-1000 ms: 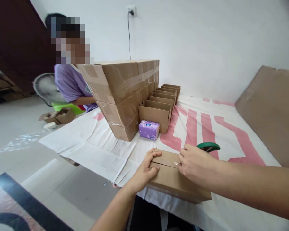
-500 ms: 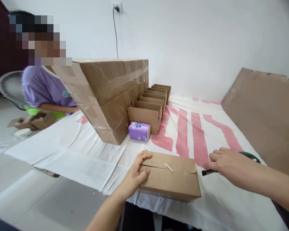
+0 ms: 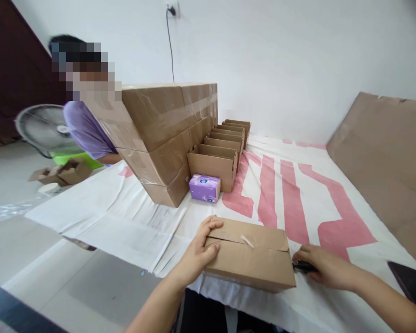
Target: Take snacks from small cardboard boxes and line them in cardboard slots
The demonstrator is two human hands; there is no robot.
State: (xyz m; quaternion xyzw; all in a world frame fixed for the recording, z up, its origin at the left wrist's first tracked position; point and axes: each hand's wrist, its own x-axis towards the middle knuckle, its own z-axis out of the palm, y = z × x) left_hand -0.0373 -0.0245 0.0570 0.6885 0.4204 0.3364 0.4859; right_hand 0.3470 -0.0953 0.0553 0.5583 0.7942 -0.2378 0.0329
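A closed brown cardboard box lies in front of me on the cloth-covered table. Along its top runs a seam, slightly gaping at the left, with a scrap of clear tape on it. My left hand grips the box's left end, thumb on top and fingers over the far edge. At the right end, my right hand is closed around a slim black tool, apparently a box cutter; its tip meets the box's end face. Most of the tool is hidden by the hand. Behind the box sits a purple tissue pack.
Taped cartons are stacked at the left, beside a row of open boxes. Cardboard sheet leans at the right, near a dark flat object. A person in purple sits beyond the stack, by a fan.
My right hand has come down and in, bringing the tool from beside the box to its right end. The left hand keeps its hold. The view has shifted slightly left.
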